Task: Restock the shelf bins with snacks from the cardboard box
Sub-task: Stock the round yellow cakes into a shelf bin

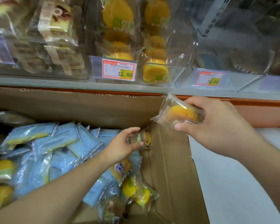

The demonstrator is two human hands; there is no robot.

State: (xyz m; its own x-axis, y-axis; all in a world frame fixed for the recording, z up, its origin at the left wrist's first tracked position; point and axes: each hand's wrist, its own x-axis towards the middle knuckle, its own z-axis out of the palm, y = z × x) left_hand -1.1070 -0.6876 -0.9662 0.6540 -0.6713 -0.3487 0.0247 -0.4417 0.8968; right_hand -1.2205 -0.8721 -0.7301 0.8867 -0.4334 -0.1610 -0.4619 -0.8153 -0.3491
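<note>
Brown corrugated cardboard box [90, 107]. Pale blue plastic snack packets [58, 143] inside, some with yellow cake showing. Clear-wrapped orange-yellow cake [183, 113]. Clear plastic shelf bin [166, 46]: yellow cakes, green labels. Red-bordered white price tag [119, 70], yellow price patch. Orange shelf edge strip [257, 102].

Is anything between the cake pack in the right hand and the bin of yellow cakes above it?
Nothing visible. The right hand holds the cake pack just below the shelf edge; the clear bin of matching yellow cakes stands up and left, open at its top.
</note>
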